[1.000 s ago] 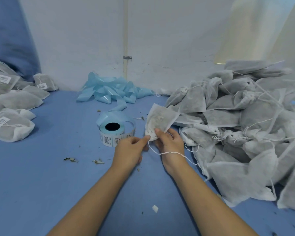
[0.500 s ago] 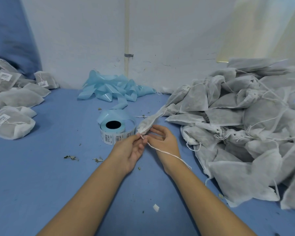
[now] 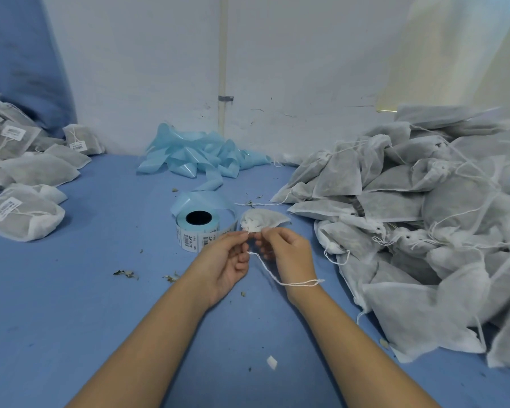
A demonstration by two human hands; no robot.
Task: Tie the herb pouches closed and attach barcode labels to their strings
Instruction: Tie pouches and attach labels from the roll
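Note:
A small white herb pouch [image 3: 262, 219] lies on the blue table just beyond my fingers, its gathered neck toward me. My left hand [image 3: 228, 260] and my right hand [image 3: 286, 251] both pinch the pouch's white string [image 3: 273, 275] at the neck. The loose end of the string trails down and drapes over my right wrist. A roll of barcode labels [image 3: 202, 231] on light blue backing stands just left of the pouch, beyond my left hand.
A large heap of unlabelled pouches [image 3: 424, 219] fills the right side. Labelled pouches [image 3: 24, 184] lie at the far left. Spent blue backing tape [image 3: 200, 156] is piled by the white wall. Herb crumbs [image 3: 125, 273] and a paper scrap [image 3: 272, 362] dot the table.
The pouch, held upright a second ago, has swung down flat beyond my fingers. Both hands have closed in on its neck, and the string now loops over my right wrist.

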